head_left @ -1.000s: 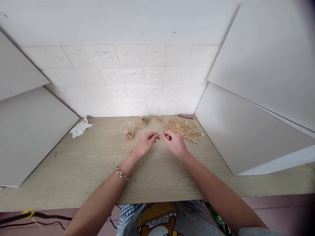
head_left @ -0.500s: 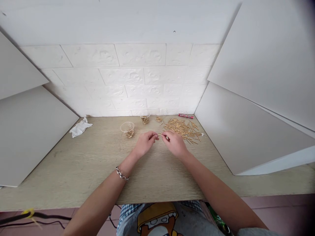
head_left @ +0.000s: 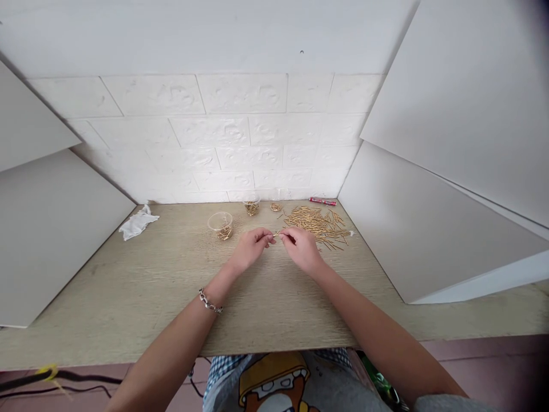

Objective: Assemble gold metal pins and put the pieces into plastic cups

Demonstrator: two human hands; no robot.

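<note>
Over the middle of the table, my left hand [head_left: 252, 247] and my right hand [head_left: 301, 248] face each other with fingertips pinched. Between them is a small, thin gold-coloured piece [head_left: 277, 234], held from both sides; its exact shape is too small to make out. Just behind and to the right of my right hand lies a loose pile of thin gold-coloured rods [head_left: 311, 220]. A clear plastic cup [head_left: 219, 221] with small gold-coloured pieces in it stands to the left of my left hand.
Near the wall stand two more clear cups, a left one [head_left: 251, 207] and a right one [head_left: 276, 206], both with gold-coloured pieces. A red tube-like wrapper [head_left: 323, 201] lies at the back right. A crumpled white tissue [head_left: 138, 222] is at left. White panels [head_left: 429, 223] flank the table.
Both hands keep their pinch on the small gold-coloured piece, with only slight finger movement. The whole view has shifted slightly.
</note>
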